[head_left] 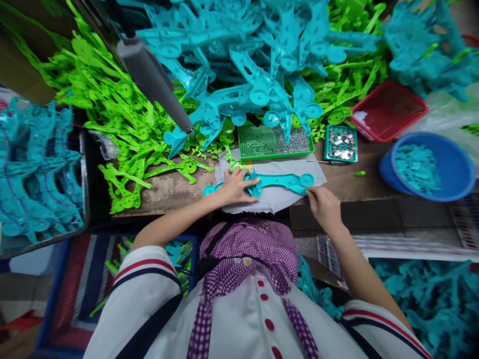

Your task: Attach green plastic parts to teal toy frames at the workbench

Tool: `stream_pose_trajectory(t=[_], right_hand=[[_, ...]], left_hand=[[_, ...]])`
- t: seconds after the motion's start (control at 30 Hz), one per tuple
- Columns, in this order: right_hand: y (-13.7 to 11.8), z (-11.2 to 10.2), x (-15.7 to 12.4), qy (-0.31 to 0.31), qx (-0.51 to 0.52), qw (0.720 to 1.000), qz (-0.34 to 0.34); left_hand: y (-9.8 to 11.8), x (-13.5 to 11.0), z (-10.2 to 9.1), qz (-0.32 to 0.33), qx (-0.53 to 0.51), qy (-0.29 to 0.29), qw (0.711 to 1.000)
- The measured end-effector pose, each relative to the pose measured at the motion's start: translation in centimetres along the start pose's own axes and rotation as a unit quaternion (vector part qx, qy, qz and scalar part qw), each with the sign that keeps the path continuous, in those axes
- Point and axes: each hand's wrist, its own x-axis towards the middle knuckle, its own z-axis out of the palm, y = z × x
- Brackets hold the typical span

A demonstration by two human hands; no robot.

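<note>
A long turquoise plastic part (279, 180) with a round disc at each end lies across a grey cloth (318, 172) on the bench in front of me. My left hand (238, 187) grips its middle, thumb and fingers around a raised block. At the part's right end, my right hand (325, 207) is closed in a pinch at the edge by the disc. Whether something small is also between those fingertips is hidden. Just beyond the left fingers lies a lime-green plastic piece (234, 160).
Heaps of turquoise parts (258, 94) and lime-green parts (123, 104) fill the back. A grey electric screwdriver (153, 82) hangs at left. Behind the cloth sit a green screw tray (275, 142) and a tray of metal discs (340, 143). A red basket (389, 109) and blue bucket (436, 164) stand right.
</note>
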Motion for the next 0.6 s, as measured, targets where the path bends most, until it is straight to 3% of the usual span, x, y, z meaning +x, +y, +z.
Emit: stream_pose_trajectory(t=[0.17, 0.3, 0.4, 0.5, 0.6], right_hand=[[-0.3, -0.2, 0.2, 0.001, 0.032, 0.999, 0.037], [-1.9, -2.7, 1.6, 0.006, 0.052, 0.997, 0.057], [-6.2, -4.7, 5.2, 0.104, 0.097, 0.988, 0.068], [-12.2, -5.6, 9.9, 0.219, 0.189, 0.956, 0.045], [-15.6, -6.6, 12.0, 0.232, 0.217, 0.948, -0.002]], left_hand=[[0.3, -0.1, -0.1, -0.005, 0.017, -0.004, 1.0], [0.7, -0.4, -0.2, -0.015, 0.034, -0.001, 0.999], [1.3, -0.3, -0.2, -0.021, 0.047, 0.003, 0.999], [2.0, -0.2, 0.0, -0.026, 0.068, 0.01, 0.997], [2.6, -1.3, -0.3, -0.029, 0.089, 0.034, 0.995]])
